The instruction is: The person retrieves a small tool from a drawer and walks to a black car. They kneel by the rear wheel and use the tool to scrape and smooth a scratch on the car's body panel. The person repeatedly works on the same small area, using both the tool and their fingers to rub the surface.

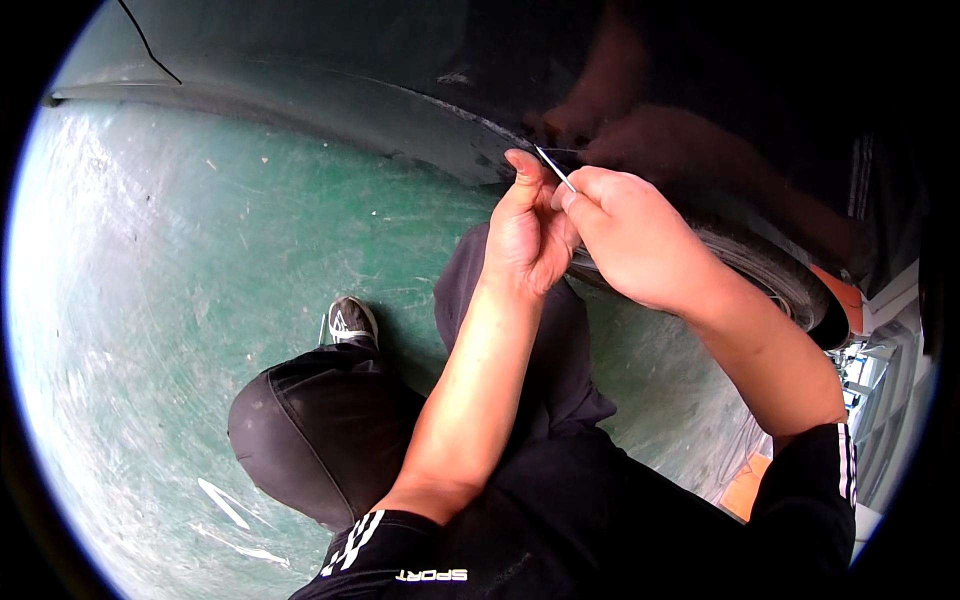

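My right hand (610, 225) is closed on a thin, pale metal rod (555, 170), which slants up and left to a scuffed, scratched line on the glossy dark vehicle panel (420, 50); the rod's tip looks to touch the panel there. Just left and below, my left hand (525, 225) is turned palm up with its thumb stretched out beside the rod's tip. Its other fingers are partly hidden behind my right hand, so I cannot tell what they touch.
A wheel (760, 262) sits beneath the panel, behind my right forearm. My bent legs and shoe (350, 318) are on the scuffed green floor (180, 250). An orange object (748, 482) lies at lower right, and a bright structure (890, 390) stands at the far right edge.
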`<state>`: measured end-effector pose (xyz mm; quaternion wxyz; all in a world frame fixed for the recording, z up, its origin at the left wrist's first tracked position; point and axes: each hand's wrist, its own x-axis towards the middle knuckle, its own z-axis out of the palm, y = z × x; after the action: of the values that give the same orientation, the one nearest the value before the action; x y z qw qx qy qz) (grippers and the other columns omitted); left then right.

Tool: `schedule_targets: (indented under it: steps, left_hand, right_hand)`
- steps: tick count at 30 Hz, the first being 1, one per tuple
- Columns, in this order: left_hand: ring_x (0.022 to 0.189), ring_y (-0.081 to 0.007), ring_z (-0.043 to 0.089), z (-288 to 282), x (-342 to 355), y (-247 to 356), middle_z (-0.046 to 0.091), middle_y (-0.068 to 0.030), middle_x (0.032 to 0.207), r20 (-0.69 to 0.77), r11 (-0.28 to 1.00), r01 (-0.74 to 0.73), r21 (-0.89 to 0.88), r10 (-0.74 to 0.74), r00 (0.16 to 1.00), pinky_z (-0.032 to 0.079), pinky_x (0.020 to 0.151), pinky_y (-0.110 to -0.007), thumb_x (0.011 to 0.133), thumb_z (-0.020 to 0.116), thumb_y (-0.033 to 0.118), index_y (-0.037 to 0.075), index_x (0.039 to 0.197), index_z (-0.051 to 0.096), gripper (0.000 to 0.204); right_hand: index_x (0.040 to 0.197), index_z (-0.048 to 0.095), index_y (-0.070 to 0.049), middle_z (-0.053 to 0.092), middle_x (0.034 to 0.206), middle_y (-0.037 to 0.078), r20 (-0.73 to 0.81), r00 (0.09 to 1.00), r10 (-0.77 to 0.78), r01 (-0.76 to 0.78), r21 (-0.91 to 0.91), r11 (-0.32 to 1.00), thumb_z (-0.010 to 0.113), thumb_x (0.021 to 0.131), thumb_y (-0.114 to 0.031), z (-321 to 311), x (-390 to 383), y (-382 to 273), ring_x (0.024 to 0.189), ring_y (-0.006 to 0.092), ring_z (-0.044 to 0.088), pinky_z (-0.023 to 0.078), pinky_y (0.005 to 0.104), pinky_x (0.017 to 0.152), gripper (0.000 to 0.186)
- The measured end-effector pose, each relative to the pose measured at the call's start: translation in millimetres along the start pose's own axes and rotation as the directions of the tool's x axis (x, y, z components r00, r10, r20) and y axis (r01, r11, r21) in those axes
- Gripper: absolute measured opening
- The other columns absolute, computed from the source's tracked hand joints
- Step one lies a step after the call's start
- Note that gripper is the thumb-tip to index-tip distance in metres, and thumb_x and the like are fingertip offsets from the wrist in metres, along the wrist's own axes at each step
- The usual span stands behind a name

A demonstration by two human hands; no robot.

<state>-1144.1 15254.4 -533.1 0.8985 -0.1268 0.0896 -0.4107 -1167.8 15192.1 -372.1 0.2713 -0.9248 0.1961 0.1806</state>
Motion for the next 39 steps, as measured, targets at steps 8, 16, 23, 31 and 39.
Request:
schedule_targets:
  steps: [8, 16, 23, 31, 39]
  left_hand:
    - [0.109, -0.0245, 0.07, 0.4, 4.5, -3.5, 0.073, -0.0094, 0.116, 0.014, 0.997, -0.03, -0.07, 0.031, 0.999, 0.059, 0.096, -0.044, 0.103, 0.061, 0.039, 0.007, 0.119, 0.068, 0.037]
    - [0.111, -0.0279, 0.068, 10.4, 2.8, -5.7, 0.071, -0.0124, 0.12, -0.076, 0.997, -0.066, -0.04, 0.063, 0.995, 0.058, 0.096, -0.046, 0.102, 0.061, 0.044, 0.004, 0.122, 0.066, 0.044]
    - [0.108, -0.0312, 0.068, 3.7, 1.2, 3.2, 0.07, -0.0165, 0.117, 0.016, 0.996, 0.021, 0.092, -0.022, 1.0, 0.056, 0.098, -0.047, 0.099, 0.058, 0.057, 0.001, 0.128, 0.061, 0.063]
    - [0.047, -0.0025, 0.041, 14.5, -1.5, 1.7, 0.058, 0.0067, 0.064, -0.033, 0.995, 0.005, 0.104, -0.001, 0.999, 0.042, 0.047, -0.016, 0.094, 0.067, 0.056, 0.008, 0.095, 0.068, 0.048]
    - [0.05, -0.008, 0.055, 34.8, -10.6, -0.3, 0.055, 0.0037, 0.058, -0.164, 0.988, 0.033, 0.149, -0.009, 0.986, 0.051, 0.05, -0.022, 0.091, 0.069, 0.058, 0.007, 0.09, 0.067, 0.052]
  right_hand:
    - [0.101, 0.06, 0.003, 0.061, 0.072, 0.01, 0.134, 0.983, 0.123, -0.155, 0.263, 0.952, 0.048, 0.107, -0.02, -4.7, -8.6, -15.3, 0.058, 0.0189, 0.06, 0.05, 0.0336, 0.055, 0.026]
    - [0.104, 0.06, 0.002, 0.062, 0.072, 0.006, 0.005, 0.998, 0.057, -0.057, 0.084, 0.995, 0.052, 0.106, -0.02, 1.8, -13.6, -0.9, 0.049, 0.0106, 0.058, 0.048, 0.0263, 0.044, 0.023]
    - [0.09, 0.06, 0.002, 0.061, 0.063, 0.01, 0.111, 0.97, 0.217, -0.243, 0.521, 0.818, 0.049, 0.108, -0.025, 9.3, -17.1, -6.7, 0.047, 0.0147, 0.059, 0.045, 0.0295, 0.043, 0.035]
    - [0.092, 0.06, 0.002, 0.052, 0.059, 0.002, 0.041, 0.973, 0.227, -0.191, 0.698, 0.691, 0.048, 0.106, -0.021, 25.1, -19.6, -4.1, 0.043, 0.0095, 0.045, 0.035, 0.0274, 0.04, 0.029]
    - [0.099, 0.064, 0.003, 0.057, 0.063, 0.004, 0.076, 0.975, 0.208, -0.215, 0.551, 0.806, 0.05, 0.106, -0.02, 15.5, -10.6, -13.3, 0.045, 0.0101, 0.051, 0.042, 0.0243, 0.043, 0.028]
